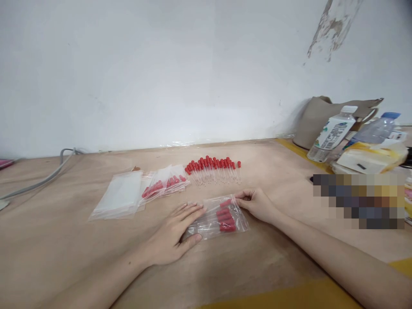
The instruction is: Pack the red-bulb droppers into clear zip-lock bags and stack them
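A clear plastic zip bag [210,221] lies flat on the table between my hands. Inside it sit several droppers with red rubber bulbs [227,224], the bulbs toward the right end. My left hand [174,234] rests spread out on the bag's left part, fingers stretched. At the bag's upper right corner, my right hand [257,205] pinches the edge between thumb and fingers. Just behind the bag, several loose red-bulb droppers [210,167] lie in a row, thin clear stems toward me. Left of them, filled bags of droppers [165,181] overlap.
A stack of flat clear bags [119,193] lies to the left on the brown-covered table [58,240]. A grey cable [41,186] runs along the far left. At right stand a labelled bottle [333,133], a grey bag [309,122] and a blue-capped bottle [375,128].
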The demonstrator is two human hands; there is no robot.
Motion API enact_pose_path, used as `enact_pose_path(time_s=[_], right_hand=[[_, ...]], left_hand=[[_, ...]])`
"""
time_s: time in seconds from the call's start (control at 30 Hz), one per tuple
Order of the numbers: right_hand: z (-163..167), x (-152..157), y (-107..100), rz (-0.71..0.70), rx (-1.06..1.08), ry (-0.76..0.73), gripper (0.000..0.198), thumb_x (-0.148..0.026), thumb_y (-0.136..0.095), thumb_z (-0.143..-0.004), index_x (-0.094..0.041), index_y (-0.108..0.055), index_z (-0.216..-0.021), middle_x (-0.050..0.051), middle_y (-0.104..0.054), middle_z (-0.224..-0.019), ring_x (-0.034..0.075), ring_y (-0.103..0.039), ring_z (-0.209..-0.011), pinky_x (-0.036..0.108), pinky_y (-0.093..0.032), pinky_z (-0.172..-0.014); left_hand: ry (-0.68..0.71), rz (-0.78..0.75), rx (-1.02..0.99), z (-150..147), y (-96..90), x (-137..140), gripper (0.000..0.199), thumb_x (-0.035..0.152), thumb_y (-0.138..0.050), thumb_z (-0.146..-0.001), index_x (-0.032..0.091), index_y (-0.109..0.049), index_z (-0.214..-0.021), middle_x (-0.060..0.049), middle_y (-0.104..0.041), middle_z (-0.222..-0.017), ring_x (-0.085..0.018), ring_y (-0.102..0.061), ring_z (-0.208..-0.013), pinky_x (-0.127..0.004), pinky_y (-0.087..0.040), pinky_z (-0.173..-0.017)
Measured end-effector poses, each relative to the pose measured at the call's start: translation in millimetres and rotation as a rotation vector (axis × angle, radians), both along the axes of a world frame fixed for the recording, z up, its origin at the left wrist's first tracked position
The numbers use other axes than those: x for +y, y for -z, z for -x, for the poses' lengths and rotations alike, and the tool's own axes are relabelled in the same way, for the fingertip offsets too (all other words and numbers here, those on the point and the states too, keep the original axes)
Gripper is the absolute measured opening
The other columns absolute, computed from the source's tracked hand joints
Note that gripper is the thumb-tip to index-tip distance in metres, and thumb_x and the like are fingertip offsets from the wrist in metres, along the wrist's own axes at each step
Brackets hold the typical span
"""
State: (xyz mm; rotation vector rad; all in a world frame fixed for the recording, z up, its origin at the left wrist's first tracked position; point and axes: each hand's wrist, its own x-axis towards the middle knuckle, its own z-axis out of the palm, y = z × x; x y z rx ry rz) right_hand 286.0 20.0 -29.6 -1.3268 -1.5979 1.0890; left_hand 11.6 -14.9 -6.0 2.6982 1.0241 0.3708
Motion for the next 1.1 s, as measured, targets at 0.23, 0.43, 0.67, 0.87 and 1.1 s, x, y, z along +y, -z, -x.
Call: enact_pose_path(time_s=[0.23,0.43,0.67,0.87,1.1], right_hand=[[-1.5,-2.5,-7.2,-0.185,-0.040,-0.239,0.019,-0.036,-0.054,-0.077,-0.020,-0.066,-0.076,0.002,-0.067,-0.082,0.014,-0.060,-0.074,0.025,-0.046,-0.067],[-1.7,-9.4,-14.5,0.219,0.058,-0.053,0.030,-0.046,-0.059,-0.073,-0.018,-0.059,-0.084,-0.001,-0.064,-0.068,0.004,-0.041,-0.036,0.018,-0.032,-0.036],[3.4,-20.3,-19.5,0.305,0.271,-0.229,0.027,-0.040,-0.067,-0.066,-0.017,-0.065,-0.080,0.003,-0.066,-0.069,0.014,-0.060,-0.057,0.025,-0.047,-0.053],[-10.7,-2.7,-43.9,0.327,0.593,-0.051,0.013,-0.026,-0.056,-0.075,-0.016,-0.062,-0.080,0.005,-0.066,-0.071,0.014,-0.061,-0.061,0.026,-0.050,-0.061],[71.4,47.4,-50.3,0.130,0.910,0.107,0.008,-0.013,-0.055,-0.073,-0.017,-0.055,-0.079,0.002,-0.065,-0.075,0.013,-0.062,-0.070,0.024,-0.049,-0.065]], left_hand=[[0.009,0.006,0.001,-0.3,-1.3,0.9,0.051,0.038,-0.044,-0.091,0.029,-0.028,-0.139,-0.004,-0.035,-0.141,-0.026,-0.031,-0.129,-0.048,-0.029,-0.104],[0.009,0.012,0.065,-0.4,-2.0,0.1,0.050,0.039,-0.041,-0.092,0.029,-0.028,-0.139,-0.003,-0.030,-0.144,-0.024,-0.026,-0.132,-0.048,-0.025,-0.107],[0.020,0.029,-0.007,0.0,-1.7,0.4,0.050,0.037,-0.042,-0.092,0.028,-0.027,-0.139,-0.002,-0.026,-0.146,-0.022,-0.021,-0.134,-0.044,-0.025,-0.107],[-0.105,-0.107,-0.103,0.9,2.7,0.1,0.038,0.034,-0.045,-0.090,0.024,-0.045,-0.126,-0.005,-0.044,-0.133,-0.023,-0.038,-0.124,-0.041,-0.034,-0.101],[-0.571,-0.485,-0.061,39.6,0.5,42.0,0.051,0.043,-0.044,-0.085,0.014,-0.040,-0.127,-0.012,-0.046,-0.129,-0.028,-0.038,-0.121,-0.044,-0.029,-0.101]])
